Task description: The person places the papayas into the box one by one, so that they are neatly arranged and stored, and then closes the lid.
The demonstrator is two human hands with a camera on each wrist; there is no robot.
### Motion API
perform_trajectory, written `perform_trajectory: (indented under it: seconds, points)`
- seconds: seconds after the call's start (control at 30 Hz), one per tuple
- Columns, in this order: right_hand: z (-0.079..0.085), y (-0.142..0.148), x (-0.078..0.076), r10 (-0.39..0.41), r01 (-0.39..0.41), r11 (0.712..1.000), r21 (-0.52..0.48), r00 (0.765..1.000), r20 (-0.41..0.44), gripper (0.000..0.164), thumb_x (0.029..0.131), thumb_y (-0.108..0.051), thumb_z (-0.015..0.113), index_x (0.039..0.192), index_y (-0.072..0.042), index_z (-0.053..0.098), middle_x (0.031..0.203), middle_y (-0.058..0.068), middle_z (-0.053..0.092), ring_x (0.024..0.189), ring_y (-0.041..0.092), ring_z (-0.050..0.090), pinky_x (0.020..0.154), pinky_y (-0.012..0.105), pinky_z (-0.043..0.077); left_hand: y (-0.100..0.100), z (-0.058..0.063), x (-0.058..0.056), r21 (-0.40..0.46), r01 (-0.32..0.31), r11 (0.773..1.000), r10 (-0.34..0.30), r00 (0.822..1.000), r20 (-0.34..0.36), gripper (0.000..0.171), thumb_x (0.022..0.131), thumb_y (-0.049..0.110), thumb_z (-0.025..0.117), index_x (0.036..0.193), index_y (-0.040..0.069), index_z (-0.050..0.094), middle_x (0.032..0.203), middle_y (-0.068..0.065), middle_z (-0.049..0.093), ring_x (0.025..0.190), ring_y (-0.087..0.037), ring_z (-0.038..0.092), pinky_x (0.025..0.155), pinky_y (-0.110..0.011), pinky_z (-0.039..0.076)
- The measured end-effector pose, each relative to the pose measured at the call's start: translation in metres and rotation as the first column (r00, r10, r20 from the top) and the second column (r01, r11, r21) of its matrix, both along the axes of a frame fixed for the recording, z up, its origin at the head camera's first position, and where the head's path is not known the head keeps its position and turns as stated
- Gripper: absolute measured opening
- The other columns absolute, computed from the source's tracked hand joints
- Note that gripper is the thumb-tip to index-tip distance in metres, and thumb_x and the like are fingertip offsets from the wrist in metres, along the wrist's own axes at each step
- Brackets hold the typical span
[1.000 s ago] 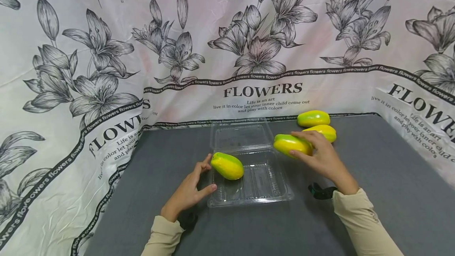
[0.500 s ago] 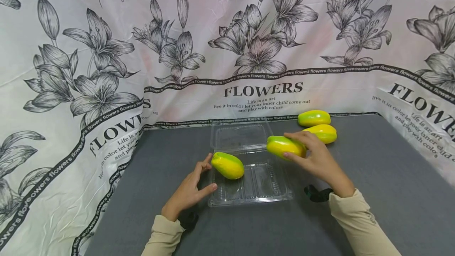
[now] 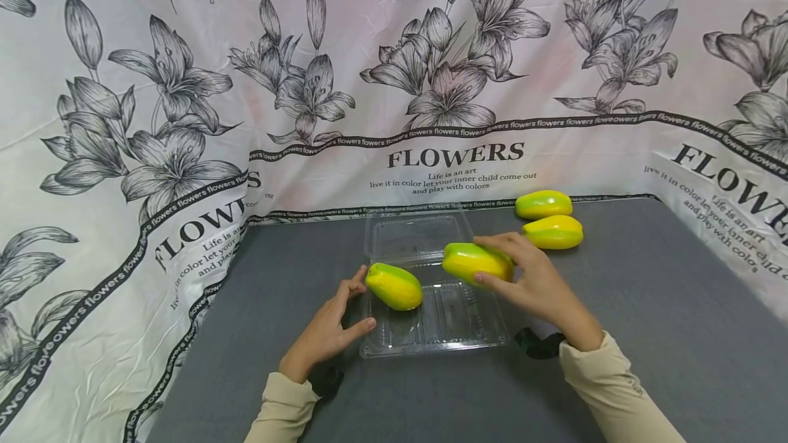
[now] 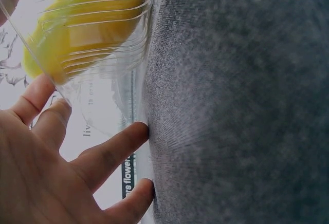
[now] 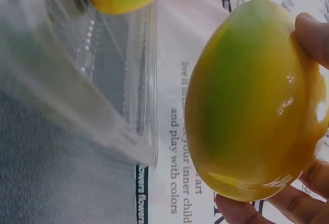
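Observation:
My right hand grips a yellow-green papaya above the right part of a clear plastic clamshell box. In the right wrist view the thumb and fingers hold this papaya from opposite sides, and the box wall stands apart from it. Another papaya lies in the left part of the box. Beside the box's left wall, my left hand has its fingers spread. The left wrist view shows that hand with fingertips at the box's rim and others on the table.
Two more papayas, one green-yellow and one mostly yellow, lie at the back right of the grey table. The box's lid lies folded back toward the flower-print curtain.
The right hand has carried its papaya leftward and a little nearer, from beside the box to over it. The left hand and the papaya in the box have stayed put.

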State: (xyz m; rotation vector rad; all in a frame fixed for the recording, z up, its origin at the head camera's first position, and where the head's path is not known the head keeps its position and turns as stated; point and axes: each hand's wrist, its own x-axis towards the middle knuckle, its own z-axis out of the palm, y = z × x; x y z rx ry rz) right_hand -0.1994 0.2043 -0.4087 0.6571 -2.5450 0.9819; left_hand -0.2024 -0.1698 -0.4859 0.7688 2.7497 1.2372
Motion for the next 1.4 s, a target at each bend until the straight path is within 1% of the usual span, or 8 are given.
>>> perform_trajectory:
  seconds: [0.17, 0.3, 0.4, 0.67, 0.8, 0.93, 1.23, 1.4]
  points:
    - [0.000, -0.007, 0.004, 0.022, -0.022, 1.000, -0.009, 1.000, 0.017, 0.054, 0.088, -0.028, 0.082, 0.138, -0.018, 0.063, 0.128, 0.007, 0.063, 0.107, 0.021, 0.059, 0.081, 0.038, 0.050, 0.000, -0.001, 0.000, -0.003, -0.002, 1.000, 0.002, 1.000, -0.002, 0.049, 0.096, 0.030, 0.071, 0.131, 0.012, 0.041, 0.172, 0.002, 0.018, 0.146, -0.034, 0.045, 0.115, -0.061, 0.037]
    - [-0.002, -0.012, 0.005, 0.042, -0.042, 0.999, -0.012, 0.999, 0.020, 0.054, 0.087, -0.027, 0.083, 0.137, -0.019, 0.064, 0.128, 0.007, 0.063, 0.110, 0.022, 0.060, 0.085, 0.043, 0.052, 0.000, -0.001, 0.000, -0.004, -0.005, 1.000, 0.005, 1.000, 0.001, 0.049, 0.096, 0.030, 0.071, 0.131, 0.012, 0.041, 0.171, 0.002, 0.018, 0.146, -0.033, 0.045, 0.116, -0.061, 0.037]
    - [-0.002, -0.016, 0.006, 0.059, -0.058, 0.998, -0.016, 0.998, 0.023, 0.054, 0.087, -0.026, 0.083, 0.137, -0.019, 0.064, 0.127, 0.006, 0.063, 0.112, 0.022, 0.060, 0.087, 0.045, 0.053, 0.000, -0.001, 0.000, -0.004, -0.006, 1.000, 0.006, 1.000, 0.003, 0.049, 0.096, 0.030, 0.071, 0.131, 0.012, 0.041, 0.171, 0.002, 0.018, 0.146, -0.033, 0.045, 0.116, -0.061, 0.037]
    - [-0.001, -0.026, 0.011, 0.097, -0.097, 0.995, -0.007, 0.995, 0.022, 0.053, 0.086, -0.026, 0.084, 0.134, -0.019, 0.066, 0.126, 0.004, 0.064, 0.112, 0.020, 0.060, 0.085, 0.040, 0.053, 0.000, 0.000, 0.001, 0.001, -0.001, 1.000, 0.001, 1.000, 0.000, 0.049, 0.097, 0.029, 0.071, 0.131, 0.011, 0.041, 0.172, 0.001, 0.018, 0.147, -0.034, 0.044, 0.116, -0.062, 0.036]
    - [-0.002, -0.030, 0.012, 0.116, -0.116, 0.993, -0.006, 0.993, 0.011, 0.052, 0.084, -0.025, 0.085, 0.132, -0.019, 0.067, 0.126, 0.002, 0.064, 0.112, 0.019, 0.060, 0.087, 0.041, 0.054, 0.000, 0.001, 0.001, 0.005, 0.000, 1.000, 0.000, 1.000, 0.002, 0.049, 0.097, 0.028, 0.071, 0.131, 0.010, 0.041, 0.172, 0.001, 0.018, 0.147, -0.034, 0.043, 0.116, -0.062, 0.036]
    - [-0.003, -0.034, 0.014, 0.127, -0.127, 0.992, -0.006, 0.992, 0.014, 0.052, 0.083, -0.025, 0.086, 0.131, -0.021, 0.067, 0.124, -0.001, 0.064, 0.111, 0.017, 0.059, 0.088, 0.042, 0.054, 0.000, 0.000, 0.000, 0.003, 0.003, 1.000, -0.003, 1.000, 0.005, 0.049, 0.097, 0.028, 0.070, 0.131, 0.011, 0.041, 0.172, 0.000, 0.017, 0.147, -0.035, 0.043, 0.116, -0.061, 0.036]
    - [-0.004, -0.039, 0.017, 0.156, -0.156, 0.988, -0.005, 0.988, 0.014, 0.050, 0.085, -0.028, 0.085, 0.131, -0.022, 0.067, 0.124, -0.001, 0.064, 0.111, 0.016, 0.060, 0.088, 0.041, 0.054, -0.001, -0.001, -0.001, 0.013, 0.003, 1.000, -0.003, 1.000, 0.004, 0.048, 0.096, 0.028, 0.071, 0.131, 0.013, 0.041, 0.172, 0.002, 0.018, 0.146, -0.033, 0.045, 0.115, -0.061, 0.037]
    - [-0.005, -0.041, 0.017, 0.160, -0.160, 0.987, 0.005, 0.987, -0.004, 0.051, 0.085, -0.029, 0.085, 0.132, -0.022, 0.067, 0.126, -0.002, 0.064, 0.113, 0.016, 0.060, 0.089, 0.042, 0.054, 0.000, 0.000, -0.001, 0.012, 0.004, 1.000, -0.004, 1.000, 0.014, 0.049, 0.097, 0.029, 0.070, 0.132, 0.011, 0.041, 0.172, 0.003, 0.016, 0.147, -0.034, 0.043, 0.116, -0.061, 0.037]
